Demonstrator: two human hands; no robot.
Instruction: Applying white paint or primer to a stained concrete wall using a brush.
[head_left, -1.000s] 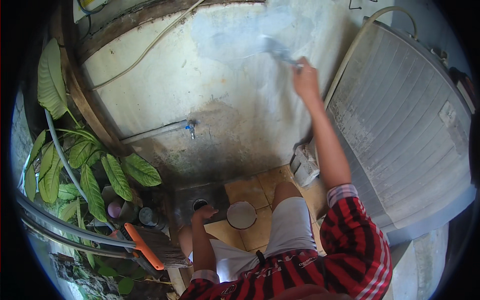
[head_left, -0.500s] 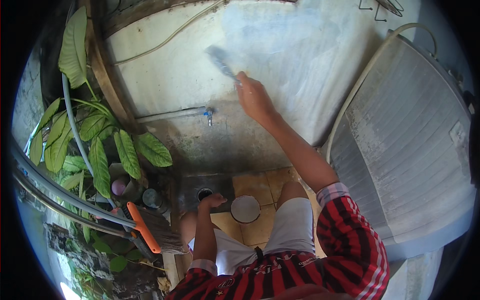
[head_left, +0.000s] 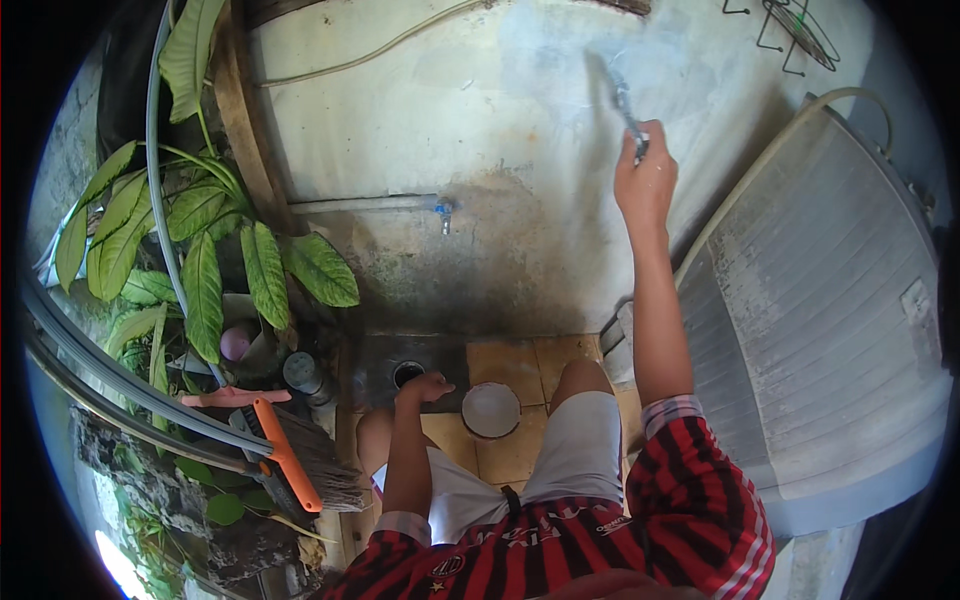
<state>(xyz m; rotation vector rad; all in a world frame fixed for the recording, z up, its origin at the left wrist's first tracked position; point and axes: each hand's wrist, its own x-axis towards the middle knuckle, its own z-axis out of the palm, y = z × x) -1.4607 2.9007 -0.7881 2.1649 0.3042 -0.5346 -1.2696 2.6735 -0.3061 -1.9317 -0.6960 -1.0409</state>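
A pale wall point(head_left: 370, 130) spans the background. At the right, a grey ribbed panel point(head_left: 810, 310) stands tilted on edge, probably to take up less room. The wearer's striped shirt point(head_left: 700, 500) comes next in size. Of the hands, the right hand point(head_left: 645, 185) is closed around a brush-like tool point(head_left: 621, 98) by its handle, likely for reach; the tool's blurred end lies before the wall, contact unclear. The left hand point(head_left: 428, 387) is loosely curled, seemingly empty, beyond the thigh. A round container point(head_left: 490, 436) sits on the tiles point(head_left: 500, 363) between the knees, presumably within easy reach. Pale lettering and a crest mark the shirt; none is discernible on the tool.
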